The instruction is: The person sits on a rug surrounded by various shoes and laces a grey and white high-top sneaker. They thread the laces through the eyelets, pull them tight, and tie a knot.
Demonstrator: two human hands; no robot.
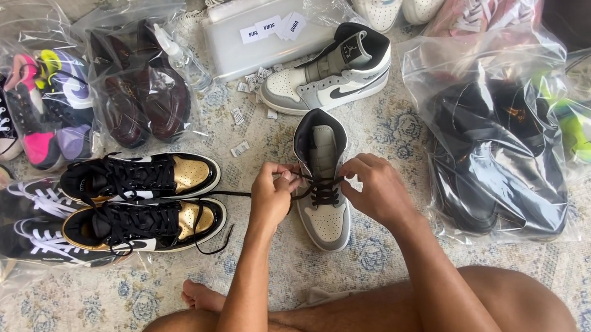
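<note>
A grey, white and black high-top sneaker (pixel 325 217) stands on the patterned rug, toe toward me. My left hand (pixel 271 193) pinches its black lace (pixel 321 194) at the left side of the shoe. On the right side, my right hand (pixel 376 189) grips the other end of that lace. Its matching sneaker (pixel 330 77) lies on its side just beyond.
A black and gold sneaker pair (pixel 143 201) sits to the left, a loose lace trailing from it. Clear bags of shoes lie around: dark red ones (pixel 139 94), colourful ones (pixel 48 102), black ones (pixel 494 156). A spray bottle (pixel 182 55) and a plastic box (pixel 262 26) sit at the back.
</note>
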